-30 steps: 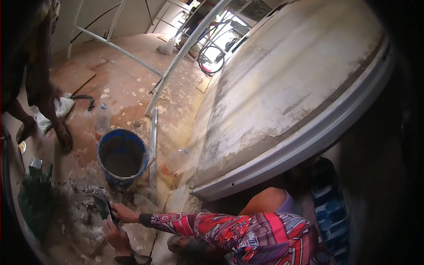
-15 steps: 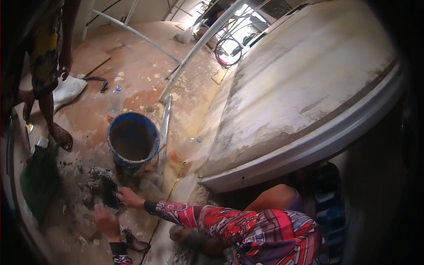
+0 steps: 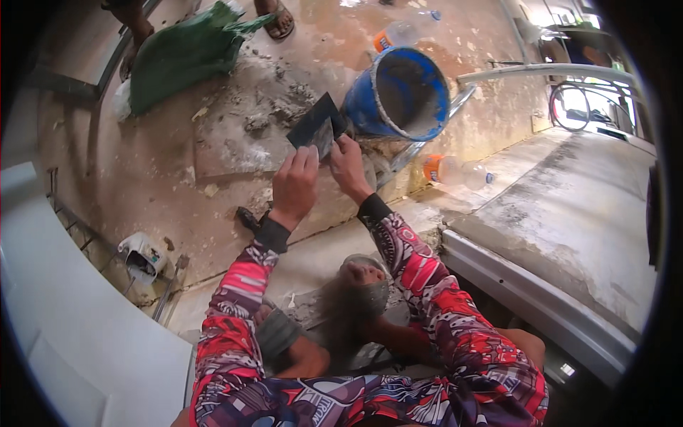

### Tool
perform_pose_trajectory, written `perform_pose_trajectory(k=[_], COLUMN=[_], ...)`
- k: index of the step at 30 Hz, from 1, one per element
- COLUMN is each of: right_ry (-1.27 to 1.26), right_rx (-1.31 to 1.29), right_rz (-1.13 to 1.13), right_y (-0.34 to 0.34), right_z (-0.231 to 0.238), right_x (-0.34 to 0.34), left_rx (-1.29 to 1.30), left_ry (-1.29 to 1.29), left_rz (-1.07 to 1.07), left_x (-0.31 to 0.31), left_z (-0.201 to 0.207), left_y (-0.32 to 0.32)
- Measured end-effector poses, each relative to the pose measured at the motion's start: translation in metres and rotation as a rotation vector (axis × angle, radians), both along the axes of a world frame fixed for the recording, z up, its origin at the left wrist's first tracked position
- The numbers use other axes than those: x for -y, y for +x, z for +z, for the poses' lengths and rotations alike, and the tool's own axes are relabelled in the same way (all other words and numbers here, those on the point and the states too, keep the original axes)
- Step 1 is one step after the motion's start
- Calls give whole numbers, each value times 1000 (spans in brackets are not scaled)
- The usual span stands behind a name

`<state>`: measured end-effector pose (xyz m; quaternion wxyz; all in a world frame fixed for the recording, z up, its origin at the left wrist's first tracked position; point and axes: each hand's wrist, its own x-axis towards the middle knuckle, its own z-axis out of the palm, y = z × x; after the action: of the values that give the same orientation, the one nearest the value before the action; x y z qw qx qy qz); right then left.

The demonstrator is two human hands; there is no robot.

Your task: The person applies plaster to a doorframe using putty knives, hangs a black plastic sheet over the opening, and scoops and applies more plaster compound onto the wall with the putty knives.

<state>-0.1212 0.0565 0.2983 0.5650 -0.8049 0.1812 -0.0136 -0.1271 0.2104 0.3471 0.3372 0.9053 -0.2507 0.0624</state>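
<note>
Out in front of me, my left hand [image 3: 295, 181] is closed, fingers bent round the near end of a small grey blade [image 3: 321, 140]. The blade overlaps the face of a dark flat rectangular plate [image 3: 307, 129]. My right hand [image 3: 348, 162] pinches that plate at its near right edge, thumb and fingers together. The handle of the grey blade, if it has one, is hidden by the left hand. Beyond the plate, wet grey mortar [image 3: 281, 99] lies heaped and smeared on a board [image 3: 220, 153]. A blue bucket [image 3: 359, 107] caked with mortar stands just right of the plate.
Two plastic bottles with orange labels [image 3: 398, 35] [image 3: 455, 171] lie near the bucket. A green sack [image 3: 188, 60] and a person's sandaled foot [image 3: 281, 21] are at the far left. A white container [image 3: 142, 256] sits left; a pale slab [image 3: 569, 206] with metal edging rises at right.
My view has swung left and down. Both hands have come together, lifting the dark plate off the mortar; the grey blade now shows against it.
</note>
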Motion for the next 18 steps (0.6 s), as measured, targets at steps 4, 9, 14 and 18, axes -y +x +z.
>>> perform_pose_trajectory(k=[4, 9, 14, 18], right_ry=[-34, 88, 80, -642], right_rx=[-9, -195, -152, 35], right_rz=[114, 132, 46, 296], right_y=[-12, -17, -11, -10], right_z=[18, 2, 0, 15], right_x=[-1, 22, 36, 32], left_rx=[-20, -3, -124, -106], left_ry=[80, 118, -55, -130], left_rz=[128, 245, 312, 440], left_x=[-15, -38, -48, -79], left_z=[-40, -55, -48, -53], left_y=[26, 34, 15, 5])
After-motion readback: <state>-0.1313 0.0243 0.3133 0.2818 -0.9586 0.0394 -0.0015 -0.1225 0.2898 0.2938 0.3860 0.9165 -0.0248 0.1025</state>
